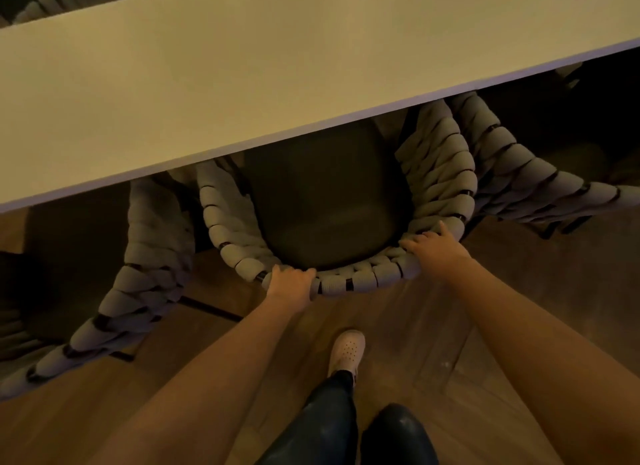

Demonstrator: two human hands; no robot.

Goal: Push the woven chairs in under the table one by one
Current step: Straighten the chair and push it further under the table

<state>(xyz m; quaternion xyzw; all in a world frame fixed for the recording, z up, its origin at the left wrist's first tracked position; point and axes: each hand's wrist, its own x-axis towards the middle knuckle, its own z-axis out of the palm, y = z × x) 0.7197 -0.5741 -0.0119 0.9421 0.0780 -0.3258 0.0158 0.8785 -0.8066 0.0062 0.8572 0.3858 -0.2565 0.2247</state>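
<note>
**Both hands on the chair back**

Down at the bottom, dark trouser legs and one white shoe (346, 352) planted on the wooden floor (450, 326). Left hand (291, 283) curls round the back rim of the middle woven chair (221, 219) and grips it; right hand (433, 253) grips the same rim further along, fingers draped over the weave. The chair's dark seat (329, 205) runs under the desk's (277, 66) near edge, its back out over the floor. Neighbouring woven chairs flank it, left (149, 257) and right (519, 174).
</note>
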